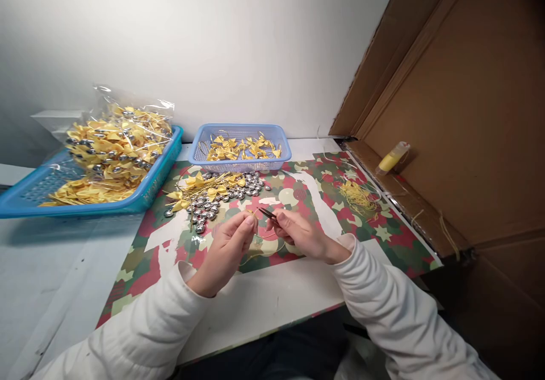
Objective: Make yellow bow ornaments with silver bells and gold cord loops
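Both hands meet over the near middle of the surface, with the baskets beyond them and to the left. The left hand has a narrow grip, thumb against forefinger, on a small yellow piece that looks like cord or ribbon; the fingers cover most of it. The right hand is closed around a slim dark tool, perhaps tweezers or small scissors. Whether its tips are parted or together, I cannot tell.

The yellow piece lies just left of the tool's tip. The tool's long axis slants from the right fingers toward the far left, so its point is at the left fingertips, very near the piece; contact cannot be made out. The left hand is the nearer one to the piece, since it holds it. The piece's own long axis is too small and hidden to read.

Just beyond the left hand, silver bells lie loose beside and around yellow bows. Farther back stands a small blue basket with more bows inside. At the far left, a large blue basket carries a clear bag of bows and bells. On the right are a tangle of yellow cord and, near the cardboard, a bottle with yellow contents. The patterned sheet shows camouflage shapes and stars. No brand, label or writing can be read.
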A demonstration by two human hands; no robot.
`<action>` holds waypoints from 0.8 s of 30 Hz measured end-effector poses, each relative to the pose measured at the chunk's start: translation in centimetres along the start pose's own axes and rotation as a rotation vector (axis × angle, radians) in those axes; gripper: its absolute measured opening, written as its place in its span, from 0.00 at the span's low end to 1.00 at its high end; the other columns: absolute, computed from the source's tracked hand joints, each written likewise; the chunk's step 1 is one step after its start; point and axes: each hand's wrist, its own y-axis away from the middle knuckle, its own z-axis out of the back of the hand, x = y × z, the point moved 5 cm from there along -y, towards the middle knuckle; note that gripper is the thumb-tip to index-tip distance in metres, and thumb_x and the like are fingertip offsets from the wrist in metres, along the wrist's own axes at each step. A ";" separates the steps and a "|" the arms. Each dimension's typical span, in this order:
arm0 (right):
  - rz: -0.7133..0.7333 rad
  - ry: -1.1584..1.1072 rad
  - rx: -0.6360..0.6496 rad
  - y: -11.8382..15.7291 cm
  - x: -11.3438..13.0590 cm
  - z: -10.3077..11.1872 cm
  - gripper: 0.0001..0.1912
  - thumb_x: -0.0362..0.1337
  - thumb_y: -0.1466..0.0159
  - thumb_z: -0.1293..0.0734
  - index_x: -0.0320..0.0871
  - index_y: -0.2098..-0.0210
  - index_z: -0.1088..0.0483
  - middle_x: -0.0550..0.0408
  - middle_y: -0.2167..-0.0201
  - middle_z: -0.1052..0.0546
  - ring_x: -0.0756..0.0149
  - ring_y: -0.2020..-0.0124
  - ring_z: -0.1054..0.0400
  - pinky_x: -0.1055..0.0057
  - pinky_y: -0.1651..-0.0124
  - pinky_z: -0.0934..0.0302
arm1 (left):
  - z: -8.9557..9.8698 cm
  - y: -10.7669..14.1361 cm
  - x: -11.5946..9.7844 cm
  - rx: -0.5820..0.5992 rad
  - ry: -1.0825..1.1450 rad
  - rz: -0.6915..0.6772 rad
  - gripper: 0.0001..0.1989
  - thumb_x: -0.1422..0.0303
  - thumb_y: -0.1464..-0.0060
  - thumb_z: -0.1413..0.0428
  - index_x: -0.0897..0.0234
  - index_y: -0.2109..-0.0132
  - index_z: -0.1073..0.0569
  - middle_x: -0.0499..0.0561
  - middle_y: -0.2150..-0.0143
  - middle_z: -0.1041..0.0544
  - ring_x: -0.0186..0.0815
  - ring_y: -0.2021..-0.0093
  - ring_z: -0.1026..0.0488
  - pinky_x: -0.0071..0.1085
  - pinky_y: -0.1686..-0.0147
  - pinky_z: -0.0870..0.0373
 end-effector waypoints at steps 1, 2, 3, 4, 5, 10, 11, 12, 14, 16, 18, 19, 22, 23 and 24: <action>0.005 0.015 0.002 0.0 -0.1 -0.1 0.29 0.61 0.31 0.48 0.41 0.64 0.33 0.61 0.77 0.44 0.73 0.77 0.51 0.74 0.76 0.55 | -0.1 0.0 0.0 0.006 -0.007 -0.001 0.24 0.47 0.45 0.45 0.62 0.74 0.38 0.41 0.79 0.49 0.27 0.79 0.53 0.27 0.80 0.55; 0.012 0.026 0.007 -0.1 -0.2 -0.1 0.29 0.61 0.31 0.47 0.42 0.65 0.34 0.61 0.76 0.43 0.73 0.76 0.51 0.74 0.75 0.55 | -0.1 0.0 0.0 0.011 -0.013 -0.003 0.24 0.47 0.44 0.45 0.62 0.74 0.39 0.41 0.79 0.49 0.27 0.79 0.53 0.27 0.80 0.55; 0.018 0.034 0.011 -0.1 -0.2 -0.2 0.28 0.61 0.31 0.47 0.42 0.66 0.35 0.61 0.76 0.43 0.73 0.76 0.50 0.74 0.75 0.54 | -0.1 0.0 0.0 0.015 -0.020 -0.004 0.24 0.47 0.44 0.45 0.62 0.74 0.39 0.41 0.79 0.49 0.27 0.79 0.53 0.27 0.80 0.55; 0.024 0.038 0.012 -0.1 -0.1 -0.2 0.28 0.60 0.31 0.47 0.42 0.67 0.35 0.61 0.76 0.42 0.73 0.76 0.50 0.74 0.74 0.54 | -0.1 0.0 0.1 0.021 -0.027 -0.002 0.24 0.47 0.44 0.46 0.62 0.74 0.39 0.41 0.79 0.49 0.27 0.79 0.53 0.27 0.80 0.55; 0.029 0.040 0.010 -0.1 -0.1 -0.3 0.28 0.60 0.31 0.47 0.42 0.67 0.36 0.60 0.75 0.41 0.73 0.75 0.50 0.74 0.74 0.53 | -0.2 0.0 0.1 0.027 -0.034 0.002 0.24 0.47 0.44 0.46 0.62 0.74 0.39 0.41 0.79 0.49 0.27 0.79 0.53 0.27 0.80 0.55; 0.049 0.017 0.000 -0.1 0.0 -0.4 0.28 0.61 0.32 0.46 0.42 0.67 0.36 0.60 0.75 0.40 0.73 0.75 0.49 0.74 0.73 0.53 | -0.2 0.1 0.5 0.070 -0.067 0.016 0.23 0.48 0.41 0.48 0.62 0.74 0.40 0.41 0.78 0.49 0.28 0.78 0.54 0.27 0.80 0.55; 0.049 0.011 -0.003 -0.1 0.0 -0.4 0.28 0.61 0.32 0.46 0.42 0.67 0.36 0.60 0.74 0.40 0.73 0.75 0.49 0.74 0.73 0.53 | -0.2 0.1 0.5 0.075 -0.070 0.016 0.23 0.49 0.41 0.48 0.62 0.73 0.40 0.41 0.78 0.49 0.28 0.78 0.54 0.27 0.80 0.55; 0.047 0.007 -0.006 -0.1 0.0 -0.4 0.28 0.61 0.32 0.46 0.42 0.67 0.36 0.60 0.74 0.40 0.73 0.75 0.49 0.74 0.73 0.53 | -0.2 0.1 0.6 0.078 -0.072 0.017 0.23 0.49 0.41 0.48 0.62 0.73 0.40 0.41 0.78 0.49 0.28 0.78 0.53 0.27 0.80 0.54; 0.038 0.009 -0.012 -0.1 0.1 -0.4 0.28 0.61 0.32 0.46 0.42 0.68 0.36 0.60 0.74 0.40 0.73 0.75 0.49 0.74 0.73 0.53 | -0.2 0.1 0.7 0.086 -0.074 0.023 0.23 0.49 0.40 0.49 0.62 0.73 0.41 0.41 0.77 0.49 0.28 0.77 0.53 0.27 0.80 0.54; 0.031 0.016 -0.014 -0.2 0.1 -0.4 0.28 0.61 0.32 0.46 0.42 0.68 0.36 0.60 0.75 0.41 0.73 0.75 0.49 0.74 0.73 0.54 | -0.2 0.1 0.8 0.092 -0.075 0.027 0.23 0.49 0.40 0.49 0.62 0.73 0.41 0.41 0.77 0.49 0.28 0.77 0.53 0.26 0.80 0.53; 0.035 0.018 -0.013 -0.2 0.2 -0.4 0.28 0.61 0.32 0.46 0.41 0.68 0.36 0.60 0.75 0.41 0.73 0.75 0.49 0.74 0.73 0.54 | -0.3 0.1 0.8 0.100 -0.077 0.030 0.23 0.49 0.40 0.50 0.62 0.73 0.41 0.41 0.77 0.49 0.28 0.77 0.54 0.25 0.80 0.53; 0.038 0.017 -0.013 -0.2 0.2 -0.4 0.28 0.60 0.32 0.46 0.41 0.69 0.37 0.60 0.75 0.41 0.73 0.75 0.49 0.74 0.73 0.54 | -0.3 0.1 0.8 0.104 -0.077 0.032 0.23 0.49 0.40 0.50 0.62 0.73 0.41 0.41 0.77 0.50 0.28 0.77 0.54 0.25 0.80 0.54; 0.046 0.015 -0.011 -0.2 0.2 -0.4 0.27 0.60 0.31 0.46 0.41 0.69 0.37 0.60 0.75 0.41 0.74 0.75 0.50 0.74 0.73 0.54 | -0.4 0.1 0.7 0.108 -0.079 0.032 0.23 0.48 0.40 0.49 0.62 0.73 0.42 0.41 0.77 0.50 0.27 0.78 0.54 0.25 0.80 0.54; 0.048 0.013 -0.013 -0.1 0.3 -0.4 0.27 0.59 0.31 0.46 0.41 0.69 0.37 0.60 0.75 0.41 0.73 0.75 0.50 0.74 0.73 0.54 | -0.4 0.1 0.6 0.107 -0.078 0.029 0.24 0.48 0.41 0.49 0.62 0.73 0.42 0.41 0.77 0.50 0.27 0.78 0.54 0.25 0.80 0.54; 0.049 0.011 -0.017 -0.1 0.3 -0.4 0.27 0.59 0.31 0.46 0.42 0.69 0.37 0.60 0.75 0.41 0.73 0.75 0.50 0.74 0.73 0.54 | -0.5 0.1 0.6 0.106 -0.077 0.027 0.24 0.48 0.41 0.49 0.62 0.73 0.42 0.41 0.77 0.50 0.27 0.77 0.54 0.25 0.80 0.54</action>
